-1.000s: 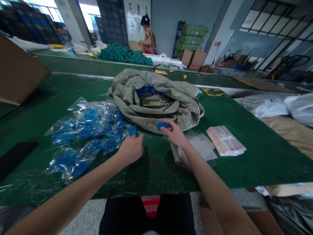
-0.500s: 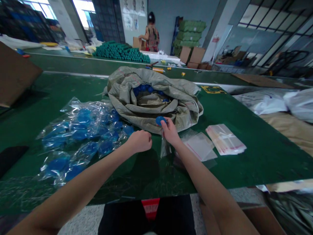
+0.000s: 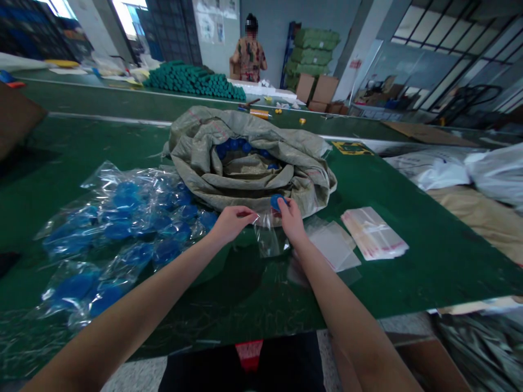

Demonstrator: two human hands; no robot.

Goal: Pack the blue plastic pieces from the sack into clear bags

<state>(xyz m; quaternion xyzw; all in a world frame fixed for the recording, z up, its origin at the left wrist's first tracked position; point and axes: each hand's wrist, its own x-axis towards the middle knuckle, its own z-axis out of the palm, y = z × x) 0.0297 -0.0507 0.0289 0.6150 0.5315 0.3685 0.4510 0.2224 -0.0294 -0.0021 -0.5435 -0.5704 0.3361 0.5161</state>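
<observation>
The clear plastic bags look glossy, the wrinkled sack (cloth or woven plastic) matt and rough.

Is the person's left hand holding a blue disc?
No, the right hand holds the blue disc; the left hand pinches a clear bag.

The disc is blue, the sack grey-beige, the table green.

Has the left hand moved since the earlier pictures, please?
Yes. Judged against the grey sack, the left hand has moved right and forward, closer to the sack's near edge, and now pinches the clear bag.
</observation>
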